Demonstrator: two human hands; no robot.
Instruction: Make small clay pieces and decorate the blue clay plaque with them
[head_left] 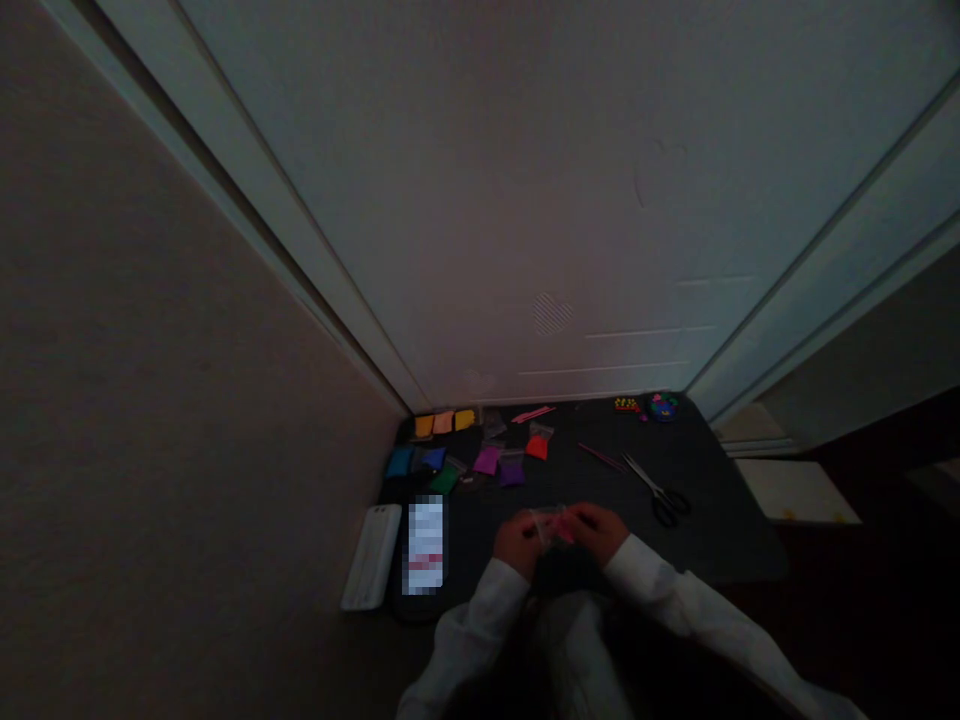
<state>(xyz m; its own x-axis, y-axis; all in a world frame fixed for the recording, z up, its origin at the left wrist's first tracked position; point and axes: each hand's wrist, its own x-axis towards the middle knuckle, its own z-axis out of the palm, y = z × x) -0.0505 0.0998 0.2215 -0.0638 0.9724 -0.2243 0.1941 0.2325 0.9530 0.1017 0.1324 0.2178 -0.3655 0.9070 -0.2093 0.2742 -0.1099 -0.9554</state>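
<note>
Between my two hands, close to the near edge of the dark table (720,530), is a small clear plastic bag (556,527) with pink material in it. My left hand (517,537) is closed on the bag's left side. On its right side, the fingers of my right hand (598,532) pinch the bag near the pink part. Dim light hides the fingertips' detail. Beyond my hands lie small zip bags of coloured material: a red one (538,443), a purple one (511,469) and a magenta one (487,459).
Scissors (660,492) with black handles lie right of my hands, beside a thin pink stick (601,458). A lit phone (425,545) and a white case (373,557) are at left. Yellow bags (465,420) and a round colourful piece (663,406) sit along the wall.
</note>
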